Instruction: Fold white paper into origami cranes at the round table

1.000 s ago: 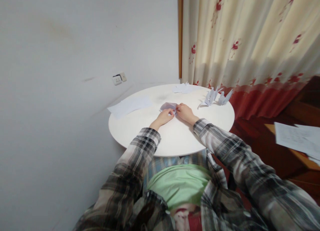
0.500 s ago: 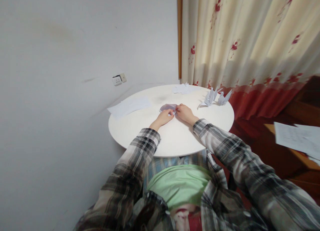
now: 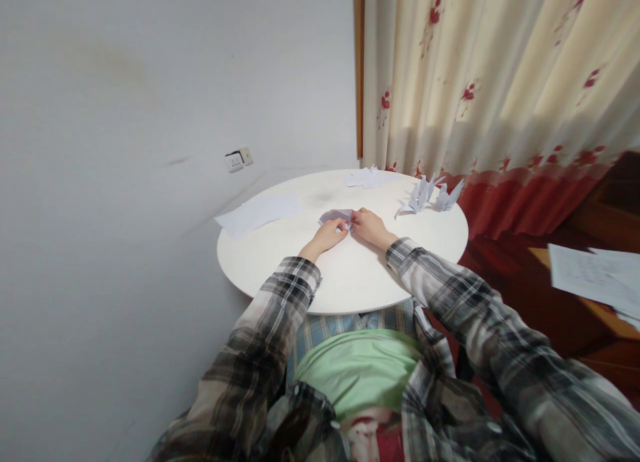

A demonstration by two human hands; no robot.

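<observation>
A folded piece of white paper (image 3: 334, 215) lies in shade near the middle of the round table, partly covered by my fingers. My left hand (image 3: 330, 235) pinches its near edge, fingers curled. Close beside it, my right hand (image 3: 369, 226) grips the paper's right end between thumb and fingers. The two hands almost meet at the paper, and the exact fold under the fingertips is hidden.
The round white table (image 3: 350, 282) stands against the wall. Folded paper cranes (image 3: 423, 194) sit at its right. Flat paper sheets (image 3: 260, 212) lie at the left, with paper pieces (image 3: 367, 177) at the back. Printed sheets (image 3: 595, 275) rest on wooden furniture at right.
</observation>
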